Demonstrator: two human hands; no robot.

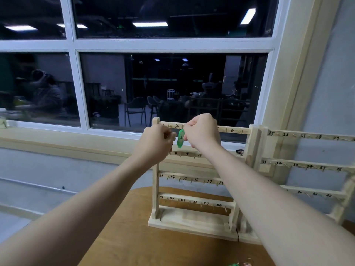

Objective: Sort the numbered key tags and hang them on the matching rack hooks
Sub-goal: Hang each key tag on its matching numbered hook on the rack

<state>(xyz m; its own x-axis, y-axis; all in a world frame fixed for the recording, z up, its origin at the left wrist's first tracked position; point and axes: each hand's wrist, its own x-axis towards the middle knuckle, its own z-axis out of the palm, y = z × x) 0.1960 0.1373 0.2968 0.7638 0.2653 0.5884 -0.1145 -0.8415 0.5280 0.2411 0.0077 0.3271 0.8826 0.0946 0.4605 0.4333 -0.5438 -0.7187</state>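
Tag first: the green key tag (pixel 181 138), marked 2, hangs with its long axis upright just below the top rail (pixel 233 129) of the wooden rack (pixel 192 221), right under the handwritten 2; its ring end points up toward the rail, its rounded end down toward the second rail. My right hand (pixel 201 131) sits just to the tag's right, fingers curled, the grip apparently pinching the ring at the top, though the fingertips hide the ring and I cannot see whether it is already over the hook; my left hand (pixel 156 142) is just to the tag's left, fingers curled in too, touching or nearly touching the tag's edge, and whether that grip holds anything I cannot tell. Both hands are about equally near, the right one higher and closer to the hook, so I judge the seating falls to it; the move needed is a small lift and settle along the tag's own axis. Room is tight above, where the rail stops my knuckles; below, the gap to the rail numbered 8, 9, 10 is free, and the neighbouring hooks look bare. More tags (pixel 237 264) lie at the counter (pixel 134 237) edge near me.
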